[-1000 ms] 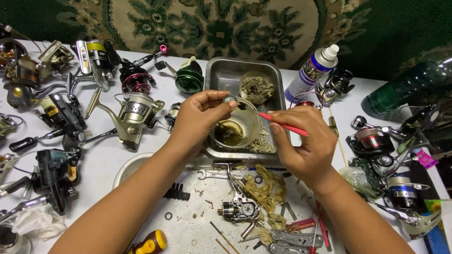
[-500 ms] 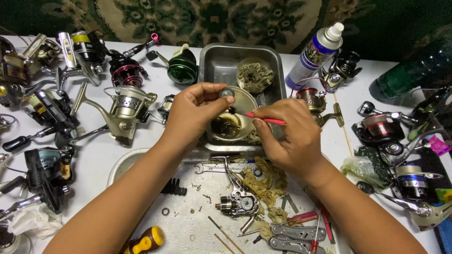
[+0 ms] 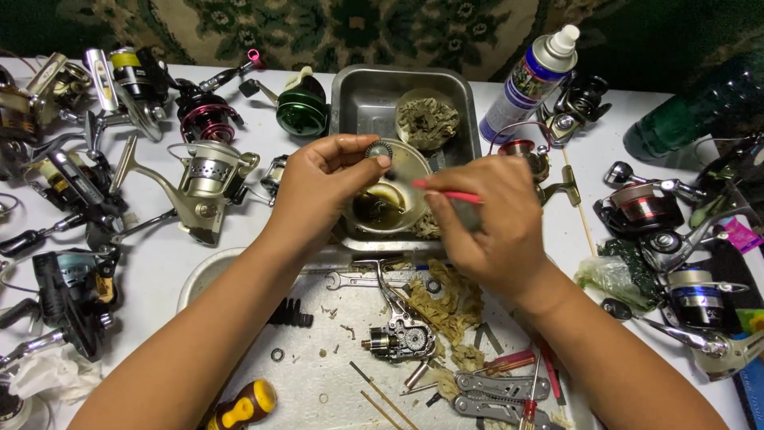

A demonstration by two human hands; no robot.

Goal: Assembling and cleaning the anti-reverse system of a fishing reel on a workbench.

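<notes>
- the left hand [image 3: 322, 183] pinches a small round gear [image 3: 379, 150] between the thumb and the fingertips, so this hand is closed on the gear.
- the gear is held up in the air, just above the rim of a small bowl [image 3: 414, 163] with dark oily liquid in it.
- the right hand [image 3: 485, 219] is closed around a thin red brush [image 3: 450, 193], with the handle lying almost level and its tip pointing to the left, toward the gear. the tip is near the gear, but i cannot tell if it touches.
- the bowl stands in a metal tray [image 3: 358, 99], at the near side of it. a second small bowl with a dirty rag [image 3: 427, 119] is in the far part of the same tray.
- a spray can [image 3: 529, 80] with a white cap stands tilted just beside the tray, on the right.
- on the table [image 3: 151, 263] at the left lie many fishing reels; a silver reel [image 3: 203, 179] is the one nearest to the left forearm, and a green reel [image 3: 301, 110] is just left of the tray.
- below the hands, on a white board [image 3: 318, 358], lies an opened reel body [image 3: 398, 338] with its gears visible, next to a wrench [image 3: 350, 280], folding pliers [image 3: 497, 392] and a screwdriver with yellow and black handle [image 3: 239, 406].
</notes>
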